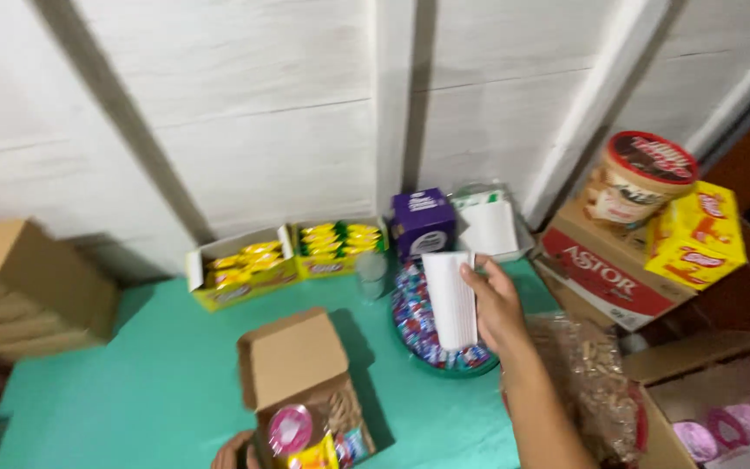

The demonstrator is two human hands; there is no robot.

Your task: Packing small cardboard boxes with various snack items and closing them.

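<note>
My right hand (498, 306) holds a white folded paper packet (450, 298) upright above a round green tray (457, 366) heaped with small wrapped sweets. My left hand (232, 452) shows only at the bottom edge, touching an open brown cardboard box (297, 365). That box holds a round pink-lidded item (290, 428) and small colourful packets. A clear plastic cup (371, 274) stands just left of the tray.
On the green tabletop (149, 373) two open yellow boxes of snack packs (245, 269) line the white wall, then a purple box (422, 222) and a white container (490, 226). At right: a clear bag of snacks (596, 382), stacked cartons, a tub (640, 178), a box of pink-lidded items (740, 417).
</note>
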